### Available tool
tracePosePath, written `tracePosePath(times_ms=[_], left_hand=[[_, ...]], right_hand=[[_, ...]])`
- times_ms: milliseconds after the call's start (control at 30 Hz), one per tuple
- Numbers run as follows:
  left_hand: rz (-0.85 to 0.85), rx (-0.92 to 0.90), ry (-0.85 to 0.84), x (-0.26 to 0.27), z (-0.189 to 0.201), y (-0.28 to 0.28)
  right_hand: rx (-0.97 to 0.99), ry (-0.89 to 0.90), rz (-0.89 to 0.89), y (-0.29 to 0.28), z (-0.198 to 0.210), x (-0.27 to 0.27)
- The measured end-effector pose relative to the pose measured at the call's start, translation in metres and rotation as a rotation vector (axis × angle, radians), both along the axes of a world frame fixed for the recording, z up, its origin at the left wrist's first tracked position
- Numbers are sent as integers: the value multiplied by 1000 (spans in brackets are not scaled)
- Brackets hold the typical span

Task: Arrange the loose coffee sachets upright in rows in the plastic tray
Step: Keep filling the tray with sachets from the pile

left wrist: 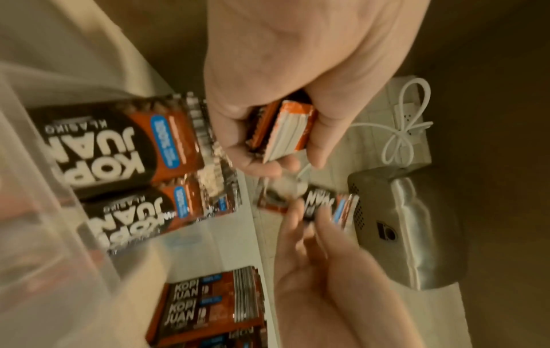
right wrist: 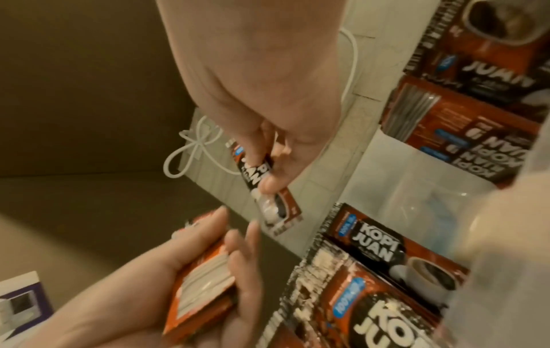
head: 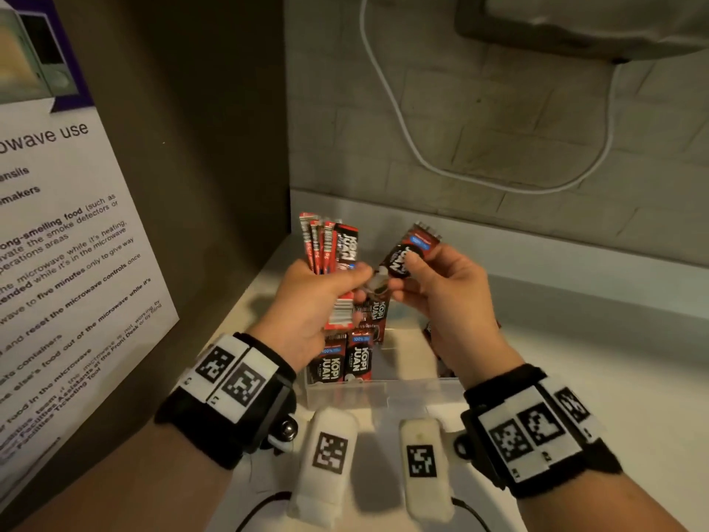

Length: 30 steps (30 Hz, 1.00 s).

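My left hand (head: pixel 318 301) grips a stack of red-and-black coffee sachets (head: pixel 333 255), fanned out above the clear plastic tray (head: pixel 383 393). In the left wrist view the same stack (left wrist: pixel 285 127) shows end-on between the curled fingers (left wrist: pixel 324 131). My right hand (head: pixel 433 286) pinches a single sachet (head: pixel 406 255) between thumb and fingers, tilted, close to the right of the stack; the right wrist view shows that single sachet (right wrist: pixel 261 186) too. Several sachets (head: pixel 345 362) stand upright at the tray's left side, and more sachets (left wrist: pixel 205 303) stand at its right.
A white counter (head: pixel 594 362) runs into a corner. A brown side panel with a microwave-use notice (head: pixel 65 263) closes the left. A white cable (head: pixel 422 159) hangs on the tiled back wall under a metal appliance (head: pixel 575 24).
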State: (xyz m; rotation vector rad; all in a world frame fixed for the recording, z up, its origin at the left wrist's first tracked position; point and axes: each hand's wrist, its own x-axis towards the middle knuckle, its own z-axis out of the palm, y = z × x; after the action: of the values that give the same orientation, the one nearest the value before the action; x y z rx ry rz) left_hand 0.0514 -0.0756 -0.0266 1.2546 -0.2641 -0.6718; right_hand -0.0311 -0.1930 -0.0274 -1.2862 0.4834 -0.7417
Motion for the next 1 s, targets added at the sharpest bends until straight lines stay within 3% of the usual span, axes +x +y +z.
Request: tracePosePath(times_ms=[67,200,367,533,1000], left_hand=[[105,-15,20,10,0,8],[266,-13,67,33,-7,23],[263,48,195,36,-21,25],[195,62,290,23,-30,23],[203,89,319,18,-29,17]], right_hand=[[6,43,-99,-9,-9,0],[-123,321,-171,-18,-32,3],[-108,544,-102,-19,-51,14],[-28,579,-65,-19,-61,19],[-10,534,-87,-20,-73,23]])
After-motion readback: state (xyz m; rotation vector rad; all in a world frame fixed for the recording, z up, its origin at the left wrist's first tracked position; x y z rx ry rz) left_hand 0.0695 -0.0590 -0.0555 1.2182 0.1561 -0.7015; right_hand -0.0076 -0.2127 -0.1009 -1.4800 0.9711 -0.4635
